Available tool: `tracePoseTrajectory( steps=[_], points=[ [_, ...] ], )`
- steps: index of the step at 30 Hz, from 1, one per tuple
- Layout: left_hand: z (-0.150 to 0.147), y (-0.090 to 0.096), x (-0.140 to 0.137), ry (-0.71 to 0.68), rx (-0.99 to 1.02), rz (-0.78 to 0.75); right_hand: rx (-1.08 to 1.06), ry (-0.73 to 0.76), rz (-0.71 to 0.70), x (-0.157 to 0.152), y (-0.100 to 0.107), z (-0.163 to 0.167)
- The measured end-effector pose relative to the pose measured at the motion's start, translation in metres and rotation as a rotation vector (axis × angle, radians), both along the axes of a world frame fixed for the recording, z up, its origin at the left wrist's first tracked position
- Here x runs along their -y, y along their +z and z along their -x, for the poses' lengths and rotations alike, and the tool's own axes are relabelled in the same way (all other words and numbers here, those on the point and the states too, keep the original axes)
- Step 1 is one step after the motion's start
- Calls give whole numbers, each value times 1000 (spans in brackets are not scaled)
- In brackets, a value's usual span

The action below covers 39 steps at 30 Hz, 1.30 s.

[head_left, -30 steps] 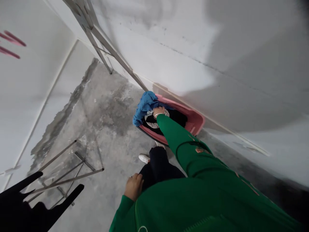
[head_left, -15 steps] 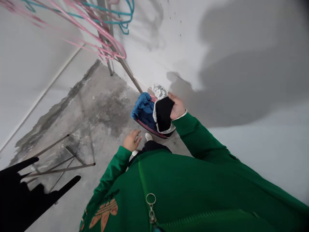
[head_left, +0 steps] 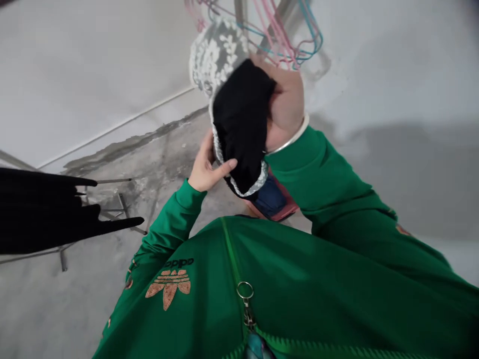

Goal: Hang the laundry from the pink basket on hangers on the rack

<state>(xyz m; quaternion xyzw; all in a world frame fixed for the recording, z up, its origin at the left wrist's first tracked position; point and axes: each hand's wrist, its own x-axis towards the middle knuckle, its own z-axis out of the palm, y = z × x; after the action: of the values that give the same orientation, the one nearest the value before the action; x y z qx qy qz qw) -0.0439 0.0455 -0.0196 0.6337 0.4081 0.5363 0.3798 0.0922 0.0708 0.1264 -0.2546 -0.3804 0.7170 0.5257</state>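
A black garment trimmed with white lace (head_left: 241, 119) hangs bunched in front of me, raised off the floor. My right hand (head_left: 288, 102) is closed on its upper right side, with the fingers partly hidden by the cloth. At the lower left edge, my left hand (head_left: 205, 167) holds the garment, its thumb across the front and its other fingers partly behind the lace. Below the garment, a pinkish-red container (head_left: 287, 208) with dark blue cloth (head_left: 270, 197) in it shows in part; the garment and my right sleeve cover the rest.
Pink hangers (head_left: 277, 37) and blue hangers (head_left: 316, 40) hang from a metal rack at the top. Black clothing (head_left: 45, 212) hangs at the left, above metal legs (head_left: 121, 204) on the concrete floor (head_left: 90, 294). White walls (head_left: 392, 65) stand behind and to the right.
My right hand has lifted the garment up from over the container, toward the camera. My left hand, empty before, now grips the garment's lower left edge. The view has turned toward the left wall.
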Motion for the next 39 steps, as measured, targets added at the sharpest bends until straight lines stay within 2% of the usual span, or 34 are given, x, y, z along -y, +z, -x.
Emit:
tracePoseTrajectory(
  steps=[4,6,7,10,12,13,14,18,20,22,25,28,31,37,39],
  points=[
    [48,59,41,272,149,-13,40,272,-183,31,39,66],
    [77,81,65,378,241,-99,95,288,-351,41,49,86],
    [94,90,76,431,296,-168,139,244,-425,44,51,93],
    [154,111,106,602,443,-332,270,17,-632,60,33,109],
    [188,116,123,725,455,-341,298,-60,-786,83,4,120],
    [200,115,131,780,444,-335,313,-24,-849,98,-16,128],
    [208,113,138,823,435,-333,335,15,-868,115,-36,137],
    [216,98,157,944,426,-374,470,209,-735,168,-118,188],
    [219,89,166,992,380,-406,481,301,-657,174,-145,213],
    [231,82,178,1006,345,-482,443,439,-534,166,-160,227],
    [257,69,206,964,291,-578,310,594,-283,140,-162,225],
    [277,49,239,937,164,-489,198,555,-139,115,-149,215],
    [280,26,267,960,89,-326,129,467,-147,101,-134,211],
    [266,-23,303,1044,222,-81,40,259,-239,88,-117,225],
    [265,-40,312,1054,120,4,53,235,-251,90,-115,227]
  ],
)
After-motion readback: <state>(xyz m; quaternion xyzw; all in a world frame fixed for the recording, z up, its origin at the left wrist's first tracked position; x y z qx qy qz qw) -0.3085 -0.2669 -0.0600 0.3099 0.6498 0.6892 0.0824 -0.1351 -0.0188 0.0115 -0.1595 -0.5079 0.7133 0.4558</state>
